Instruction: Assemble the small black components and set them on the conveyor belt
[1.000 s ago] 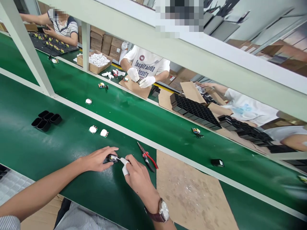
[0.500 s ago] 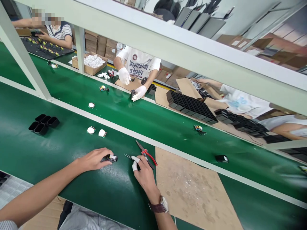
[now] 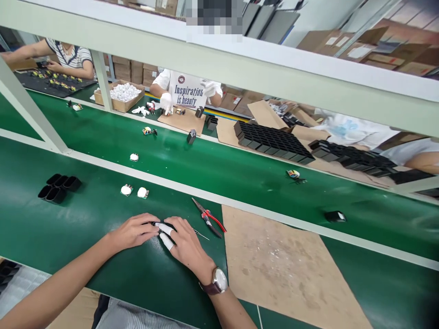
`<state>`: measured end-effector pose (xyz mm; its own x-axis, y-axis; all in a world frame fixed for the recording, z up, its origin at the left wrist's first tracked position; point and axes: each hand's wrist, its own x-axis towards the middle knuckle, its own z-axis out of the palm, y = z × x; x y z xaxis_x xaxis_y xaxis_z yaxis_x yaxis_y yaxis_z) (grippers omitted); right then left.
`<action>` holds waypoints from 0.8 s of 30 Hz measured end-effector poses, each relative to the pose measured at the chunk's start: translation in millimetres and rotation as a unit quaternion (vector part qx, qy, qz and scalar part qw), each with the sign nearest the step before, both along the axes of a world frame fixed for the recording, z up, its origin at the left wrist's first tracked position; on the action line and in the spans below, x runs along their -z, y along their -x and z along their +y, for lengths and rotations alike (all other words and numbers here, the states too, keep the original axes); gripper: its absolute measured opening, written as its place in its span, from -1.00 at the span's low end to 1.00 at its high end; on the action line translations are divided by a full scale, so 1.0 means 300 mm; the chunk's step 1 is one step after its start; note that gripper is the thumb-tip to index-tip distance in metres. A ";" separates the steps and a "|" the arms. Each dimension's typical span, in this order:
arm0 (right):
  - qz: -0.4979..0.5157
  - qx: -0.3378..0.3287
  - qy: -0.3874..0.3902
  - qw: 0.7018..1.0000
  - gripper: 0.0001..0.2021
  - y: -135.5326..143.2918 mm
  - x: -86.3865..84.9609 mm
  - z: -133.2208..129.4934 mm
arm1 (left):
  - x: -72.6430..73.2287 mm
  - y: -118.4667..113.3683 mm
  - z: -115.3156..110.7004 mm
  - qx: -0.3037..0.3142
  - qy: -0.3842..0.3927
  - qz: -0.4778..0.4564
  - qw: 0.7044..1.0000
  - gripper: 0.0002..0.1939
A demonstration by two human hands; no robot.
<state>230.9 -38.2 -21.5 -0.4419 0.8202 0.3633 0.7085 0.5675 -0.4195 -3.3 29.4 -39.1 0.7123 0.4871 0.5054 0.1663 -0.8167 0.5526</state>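
Observation:
My left hand (image 3: 132, 233) is closed round a small black plastic casing (image 3: 160, 224), mostly covered by fingers. From the other side my right hand (image 3: 187, 242), with white finger cots on two fingers, grips the same casing. Thin metal tweezers (image 3: 201, 235) stick out beside the right hand; whether that hand still holds them or they lie on the bench, I cannot tell. Red-handled pliers (image 3: 209, 218) rest on the green bench just beyond. Farther left are two small circuit boards with white round tops, one (image 3: 126, 190) beside the other (image 3: 142, 193).
Several empty black casings (image 3: 59, 188) stand at the left. A stained cardboard sheet (image 3: 281, 265) covers the bench at right. Beyond a pale rail (image 3: 178, 192), a green conveyor belt (image 3: 219, 164) carries scattered parts. Co-workers sit across it, near black casing rows (image 3: 274, 141).
My right hand has moved left from near the pliers onto the casing in my left hand. The tweezers no longer point toward the casing. Across the belt, a co-worker's gloved hands have drawn back from a casing.

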 end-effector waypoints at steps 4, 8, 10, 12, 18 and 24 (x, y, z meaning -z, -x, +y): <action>0.125 0.044 0.028 0.991 -0.60 -0.039 0.030 0.018 | -0.005 -0.012 -0.009 0.009 0.055 0.008 0.998 -0.86; 0.081 0.120 -0.028 0.989 -0.65 -0.070 0.062 0.023 | 0.018 -0.021 0.001 -0.053 0.218 -0.069 0.972 -0.91; 0.036 0.145 -0.044 0.988 -0.65 -0.084 0.075 0.019 | 0.024 -0.021 0.019 -0.112 0.364 -0.147 0.913 -0.79; 0.000 0.164 -0.045 0.985 -0.65 -0.099 0.087 0.012 | 0.018 -0.019 0.040 -0.142 0.493 -0.212 0.832 -0.67; -0.047 0.172 -0.025 0.984 -0.62 -0.141 0.101 -0.005 | -0.014 -0.011 0.075 -0.153 0.600 -0.283 0.732 -0.58; -0.043 0.179 -0.038 0.982 -0.48 -0.165 0.132 0.010 | -0.018 -0.026 0.058 -0.155 0.575 -0.258 0.761 -0.59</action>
